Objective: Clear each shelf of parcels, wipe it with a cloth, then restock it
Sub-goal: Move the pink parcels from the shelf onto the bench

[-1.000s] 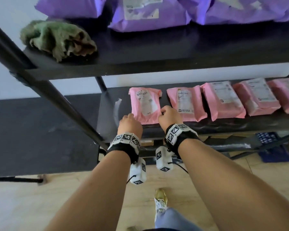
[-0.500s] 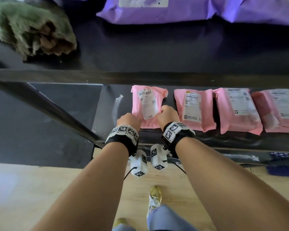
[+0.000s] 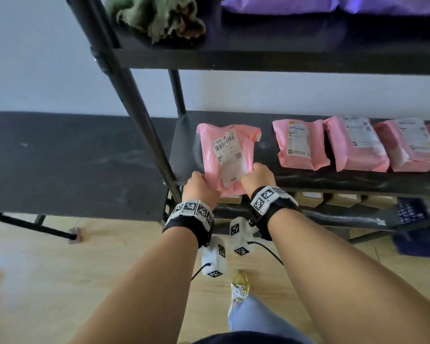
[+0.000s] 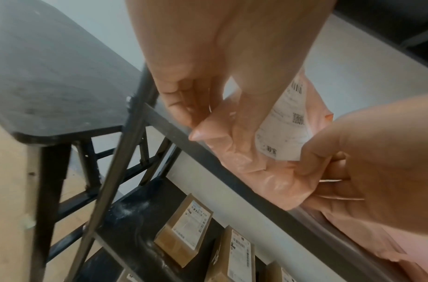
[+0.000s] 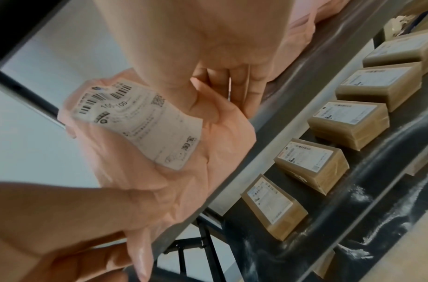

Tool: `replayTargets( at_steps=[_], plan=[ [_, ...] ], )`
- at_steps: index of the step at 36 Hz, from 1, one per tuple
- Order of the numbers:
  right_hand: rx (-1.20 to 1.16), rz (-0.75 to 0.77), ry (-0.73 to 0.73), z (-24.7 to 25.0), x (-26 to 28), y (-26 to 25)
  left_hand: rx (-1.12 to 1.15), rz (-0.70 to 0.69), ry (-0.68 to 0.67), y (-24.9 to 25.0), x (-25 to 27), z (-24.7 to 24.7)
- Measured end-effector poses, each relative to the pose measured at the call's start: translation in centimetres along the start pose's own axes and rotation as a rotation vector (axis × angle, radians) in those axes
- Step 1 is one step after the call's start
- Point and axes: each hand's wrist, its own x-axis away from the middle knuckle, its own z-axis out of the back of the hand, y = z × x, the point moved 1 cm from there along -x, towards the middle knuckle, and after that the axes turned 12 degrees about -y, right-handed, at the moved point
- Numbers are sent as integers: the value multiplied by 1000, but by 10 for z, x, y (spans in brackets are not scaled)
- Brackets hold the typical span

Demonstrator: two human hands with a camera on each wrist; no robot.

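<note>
A pink parcel (image 3: 227,155) with a white label is held by its near edge above the left end of the middle shelf (image 3: 345,181). My left hand (image 3: 200,187) pinches its near left corner, and my right hand (image 3: 257,178) grips its near right corner. The left wrist view shows the left hand (image 4: 198,99) on the pink parcel (image 4: 251,152) over the shelf's front edge. In the right wrist view my right hand (image 5: 215,91) has thumb and fingers round the pink parcel (image 5: 174,152). Several more pink parcels (image 3: 301,145) lie in a row to the right.
A crumpled green cloth (image 3: 157,17) sits on the upper shelf (image 3: 283,58) beside purple parcels (image 3: 333,3). Brown boxes (image 5: 328,158) line the lower shelf. A slanted black frame post (image 3: 134,95) stands left of my hands. A black table (image 3: 60,165) lies further left.
Both hands have lifted the leftmost pink parcel's near edge and drawn it toward the shelf's front. The head view has shifted, and the parcel now overhangs the edge.
</note>
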Motion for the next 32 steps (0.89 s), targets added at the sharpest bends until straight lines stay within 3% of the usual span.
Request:
replayTargets(
  at_steps=[6,17,24,32],
  plan=[
    [22,-4,25,-50,65,-10,8,-36,34,-55,63,25],
    [56,90,-76,-172,144,-45,-22,92,49,-175,128,95],
    [124,102,-131,-213,129,-81,-12,189,26,-208,113,126],
    [205,142,-190,-224,66,-132,10,254,22,-204,58,167]
  ],
)
